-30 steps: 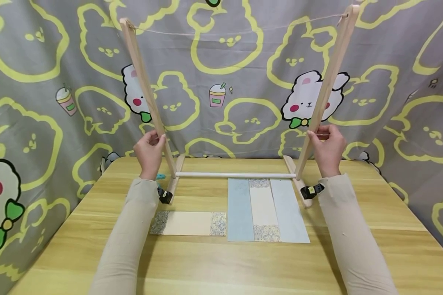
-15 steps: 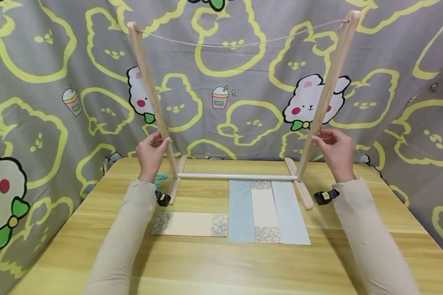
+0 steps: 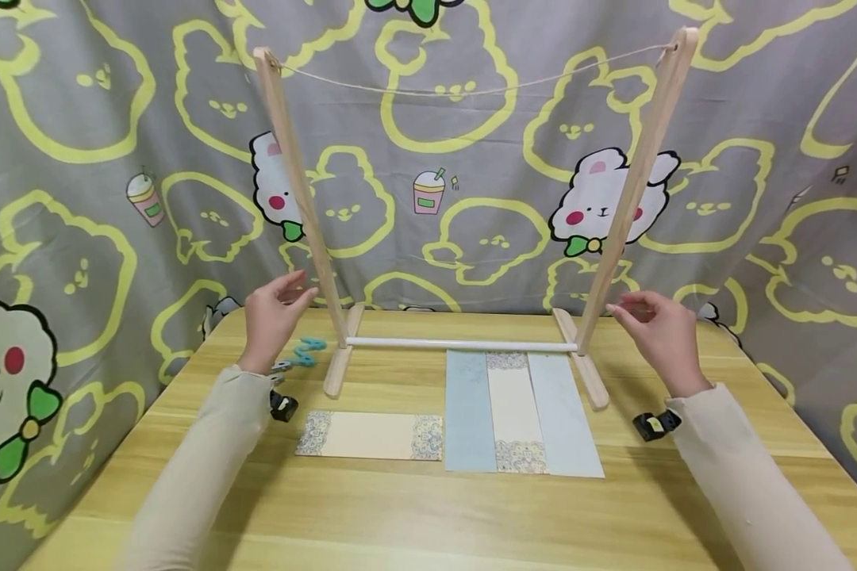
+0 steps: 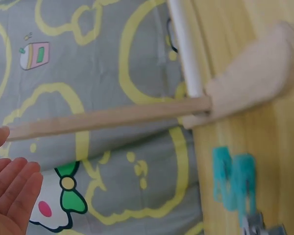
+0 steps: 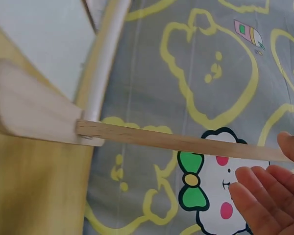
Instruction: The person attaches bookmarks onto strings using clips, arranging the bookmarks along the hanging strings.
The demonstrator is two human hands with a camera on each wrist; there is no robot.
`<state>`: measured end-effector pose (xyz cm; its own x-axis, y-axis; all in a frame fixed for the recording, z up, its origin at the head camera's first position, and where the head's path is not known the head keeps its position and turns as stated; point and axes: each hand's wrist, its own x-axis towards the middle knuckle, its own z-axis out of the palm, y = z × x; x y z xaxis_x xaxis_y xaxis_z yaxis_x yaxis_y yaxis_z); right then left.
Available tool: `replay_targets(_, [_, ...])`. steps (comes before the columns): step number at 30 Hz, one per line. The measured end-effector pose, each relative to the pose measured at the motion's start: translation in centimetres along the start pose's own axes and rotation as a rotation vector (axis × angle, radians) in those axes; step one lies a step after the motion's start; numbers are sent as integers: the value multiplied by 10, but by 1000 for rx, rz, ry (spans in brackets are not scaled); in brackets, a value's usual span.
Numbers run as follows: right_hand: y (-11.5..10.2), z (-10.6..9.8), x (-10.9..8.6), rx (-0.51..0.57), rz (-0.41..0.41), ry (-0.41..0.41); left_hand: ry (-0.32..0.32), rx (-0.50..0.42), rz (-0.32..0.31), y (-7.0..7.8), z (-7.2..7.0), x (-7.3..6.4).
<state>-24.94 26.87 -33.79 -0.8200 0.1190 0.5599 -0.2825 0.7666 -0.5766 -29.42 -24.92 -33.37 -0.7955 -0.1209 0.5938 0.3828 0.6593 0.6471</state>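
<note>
A wooden rack stands at the back of the table, with a left post, a right post, a white crossbar low down and a sagging string between the post tops. My left hand is held just left of the left post, fingers loosely bent and holding nothing. Beyond the right post, my right hand hovers with relaxed fingers, also holding nothing. In the left wrist view the fingers spread apart near the post. Both feet of the rack rest on the table.
Teal clips and grey clips lie by the rack's left foot. A cream strip with patterned ends lies crosswise. Beside it are a blue strip, another cream strip and a pale blue strip. A patterned curtain hangs behind.
Both hands have let go of the posts and moved outward and down, the left to the left and the right to the right. The string now sags more; the rack stays standing.
</note>
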Motion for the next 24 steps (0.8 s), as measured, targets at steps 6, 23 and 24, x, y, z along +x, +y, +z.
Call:
replay_targets(6, [3, 3, -17, -20, -44, -45, -68, 70, -3, -13, -12, -10])
replay_targets(23, [5, 16, -47, 66, 32, -272, -349, 109, -170, -53, -40, -35])
replay_targets(24, [5, 16, -49, 77, 47, -294, -366, 113, -180, -55, -42, -36])
